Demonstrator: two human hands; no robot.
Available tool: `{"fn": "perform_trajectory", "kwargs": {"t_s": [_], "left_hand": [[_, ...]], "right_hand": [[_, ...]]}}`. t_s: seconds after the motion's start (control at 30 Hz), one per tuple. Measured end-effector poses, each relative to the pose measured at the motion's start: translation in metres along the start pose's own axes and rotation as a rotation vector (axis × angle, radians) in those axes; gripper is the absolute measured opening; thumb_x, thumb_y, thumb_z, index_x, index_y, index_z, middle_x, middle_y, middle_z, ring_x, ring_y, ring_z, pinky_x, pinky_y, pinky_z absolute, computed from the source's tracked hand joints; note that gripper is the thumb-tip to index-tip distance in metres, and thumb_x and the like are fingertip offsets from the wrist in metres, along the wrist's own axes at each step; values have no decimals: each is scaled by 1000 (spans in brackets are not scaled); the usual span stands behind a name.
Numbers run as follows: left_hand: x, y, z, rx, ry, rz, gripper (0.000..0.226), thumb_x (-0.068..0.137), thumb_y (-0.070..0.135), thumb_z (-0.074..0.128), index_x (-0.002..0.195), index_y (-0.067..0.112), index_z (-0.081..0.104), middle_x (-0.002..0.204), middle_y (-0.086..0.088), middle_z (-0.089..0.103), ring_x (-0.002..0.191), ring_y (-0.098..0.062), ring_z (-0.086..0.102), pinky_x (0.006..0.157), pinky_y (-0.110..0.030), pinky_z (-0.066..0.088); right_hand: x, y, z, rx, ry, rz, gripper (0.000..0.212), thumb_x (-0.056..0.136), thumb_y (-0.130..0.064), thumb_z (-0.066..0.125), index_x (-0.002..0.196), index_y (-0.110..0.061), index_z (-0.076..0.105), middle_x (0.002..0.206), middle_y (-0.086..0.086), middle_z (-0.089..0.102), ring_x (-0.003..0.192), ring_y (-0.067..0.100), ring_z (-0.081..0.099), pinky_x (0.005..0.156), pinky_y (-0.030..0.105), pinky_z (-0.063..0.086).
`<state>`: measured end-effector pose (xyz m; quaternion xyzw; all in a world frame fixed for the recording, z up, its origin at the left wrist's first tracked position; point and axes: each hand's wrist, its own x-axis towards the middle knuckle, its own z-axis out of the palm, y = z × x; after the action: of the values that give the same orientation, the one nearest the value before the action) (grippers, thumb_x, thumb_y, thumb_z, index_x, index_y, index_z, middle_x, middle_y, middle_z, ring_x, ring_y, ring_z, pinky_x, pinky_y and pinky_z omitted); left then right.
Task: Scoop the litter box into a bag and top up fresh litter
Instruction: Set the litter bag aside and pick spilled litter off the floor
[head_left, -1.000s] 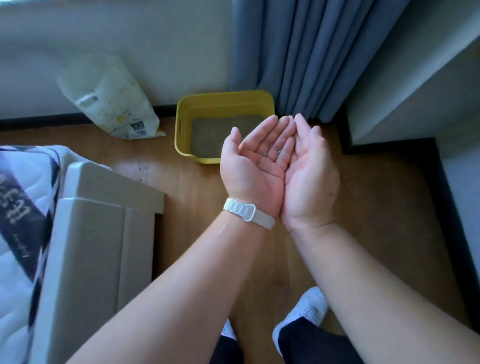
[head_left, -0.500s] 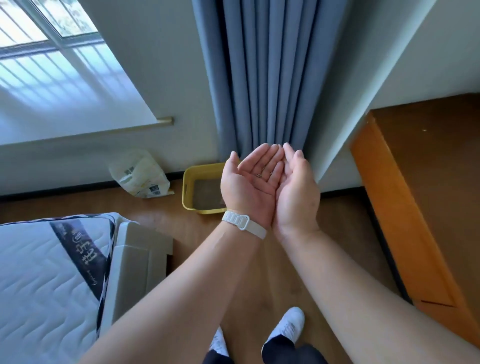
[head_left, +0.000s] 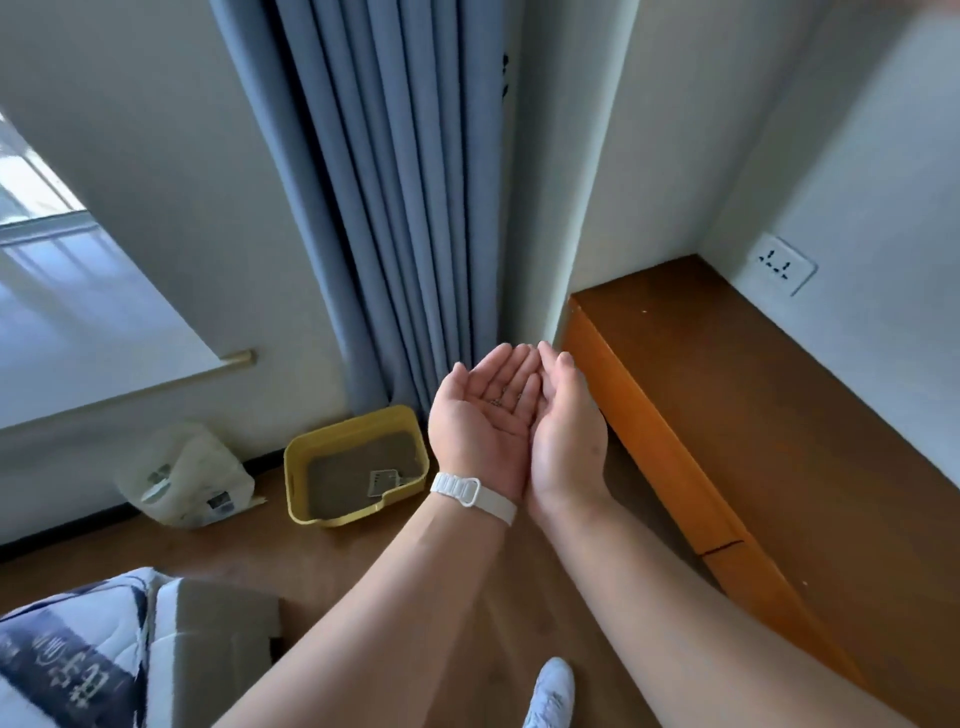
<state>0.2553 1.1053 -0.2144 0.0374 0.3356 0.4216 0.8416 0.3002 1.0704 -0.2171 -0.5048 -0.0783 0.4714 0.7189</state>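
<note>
Left hand (head_left: 480, 421) and right hand (head_left: 566, 431) cupped side by side, palms up, fingers spread, gripping nothing — few dark grains in left palm; yellow litter box (head_left: 358, 462) on floor below curtain, scoop (head_left: 384, 480) lying in grey litter; litter bag (head_left: 182, 475) just left — likely heavy, floppy; grasp by top fold

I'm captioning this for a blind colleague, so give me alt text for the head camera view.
Two bare hands, left hand and right hand, are cupped together palms up, a few dark grains in the left palm. On the wooden floor beyond stand a yellow litter box holding grey litter and a scoop, a white bag and blue curtains.
</note>
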Motion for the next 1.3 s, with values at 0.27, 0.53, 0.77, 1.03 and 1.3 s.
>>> {"fn": "perform_trajectory", "kwargs": {"t_s": [0.27,0.53,0.77,1.03,1.3], "left_hand": [[-78,6,-16,120,-118,-208,52,104,36,33,112,-4,64,108,-20,72,92,-29,73,75,-34,60],[-154,-22,-34,248,-271,-425,52,103,36,33,118,-4,61,112,-21,70,106,-33,68,102,-42,47],[-242,-101,-40,380,-407,-645,51,104,35,33,120,-5,60,112,-23,69,106,-33,68,97,-41,49],[-387,-228,-63,523,-506,-870,51,103,34,34,117,-8,60,112,-26,68,108,-36,66,105,-45,44],[-554,-359,-121,654,-549,-1060,48,102,31,36,117,-9,60,109,-26,69,101,-35,69,88,-40,54]], "right_hand": [[-95,4,6,52,207,-130,31,102,-41,40,123,-31,61,98,-19,68,85,-7,68,72,14,51],[-194,2,-14,256,424,-256,26,101,-39,44,115,-29,64,94,-16,70,82,-3,69,77,19,50],[-289,-13,-79,552,695,-501,30,98,-32,51,118,-16,66,114,-3,70,94,2,69,80,21,50],[-436,-24,-198,756,891,-789,35,96,-29,52,116,-5,67,116,11,70,109,19,67,97,32,49],[-613,-14,-323,792,1051,-915,39,99,-36,47,119,-7,65,119,9,69,112,18,65,101,35,47]]}}
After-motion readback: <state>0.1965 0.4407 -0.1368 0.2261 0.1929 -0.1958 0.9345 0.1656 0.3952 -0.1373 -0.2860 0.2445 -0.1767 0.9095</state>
